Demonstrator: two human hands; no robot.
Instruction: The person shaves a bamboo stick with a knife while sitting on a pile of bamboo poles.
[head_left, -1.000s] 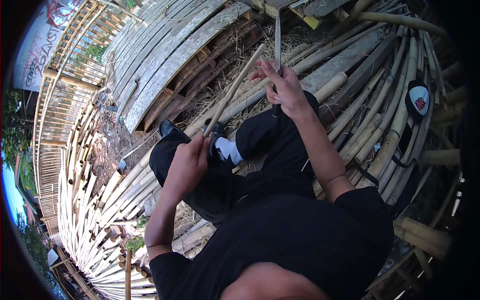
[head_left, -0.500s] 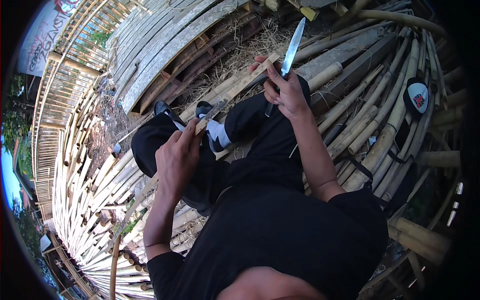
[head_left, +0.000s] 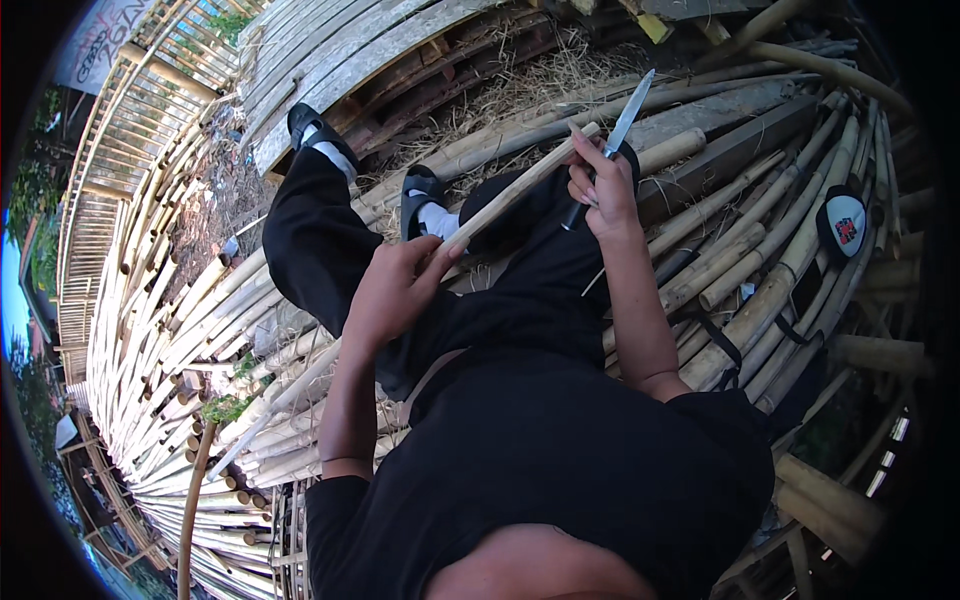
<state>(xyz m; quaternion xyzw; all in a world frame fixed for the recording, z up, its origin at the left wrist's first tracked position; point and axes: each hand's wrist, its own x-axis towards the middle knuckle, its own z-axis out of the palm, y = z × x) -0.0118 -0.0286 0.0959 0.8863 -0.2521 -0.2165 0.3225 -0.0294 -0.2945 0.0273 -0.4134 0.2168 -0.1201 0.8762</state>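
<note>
A long pale bamboo strip (head_left: 515, 195) slants across my lap, its far end up by my right hand. My left hand (head_left: 398, 290) grips it, thumb along the top. Behind that wrist a pale length (head_left: 285, 400) runs down to the left; I cannot tell if it is the same strip. In my right hand (head_left: 607, 190) is a knife (head_left: 630, 112), its silver blade pointing up and away and its dark handle showing below the fingers. The right thumb and index finger touch the strip near its far end, and the blade stands apart from it.
Bamboo poles (head_left: 180, 340) lie all around me, more of them (head_left: 770, 240) on the right with a black and white cap (head_left: 842, 228) on top. A wooden plank platform (head_left: 330, 60) stands ahead, dry straw (head_left: 520, 90) beside it. A bamboo fence (head_left: 130, 130) rises at left.
The strip has turned from its broad face to a narrower side. My left hand has moved right and slightly up, my right hand slightly right with the knife. My left leg has stretched forward.
</note>
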